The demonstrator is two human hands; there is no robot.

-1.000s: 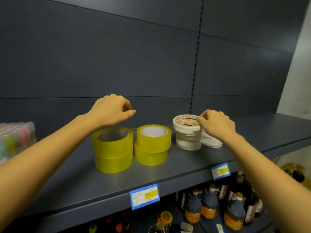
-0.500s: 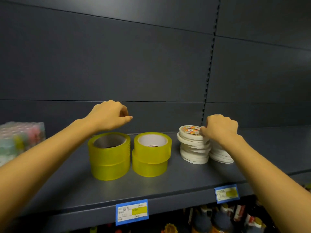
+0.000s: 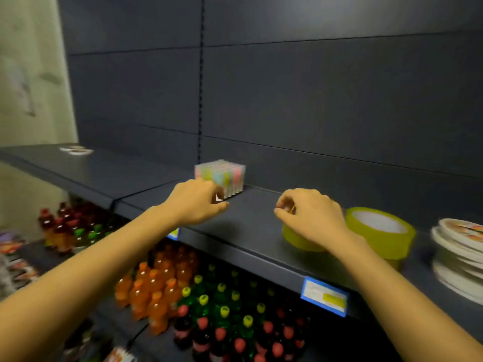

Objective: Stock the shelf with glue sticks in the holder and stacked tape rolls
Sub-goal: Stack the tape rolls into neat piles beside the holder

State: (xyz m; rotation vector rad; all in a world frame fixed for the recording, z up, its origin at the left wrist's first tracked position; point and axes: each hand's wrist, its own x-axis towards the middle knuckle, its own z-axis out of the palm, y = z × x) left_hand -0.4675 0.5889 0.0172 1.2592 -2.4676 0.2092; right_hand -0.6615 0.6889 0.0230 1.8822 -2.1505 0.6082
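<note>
Grey shelf [image 3: 251, 226], open span between holder [image 3: 222, 176], tape rolls [image 3: 379, 231]

No text is readable: motion blur smears every label.

A blue-edged price tag [image 3: 324, 296] with a yellow patch sits on the front lip of the shelf [image 3: 261, 254], its print only grey smudges. A second tag [image 3: 173, 233] peeks out behind a forearm, equally illegible. The white tape rolls [image 3: 460, 246] carry an orange printed pattern, and the bottles [image 3: 209, 304] below wear labels too blurred to read.
</note>
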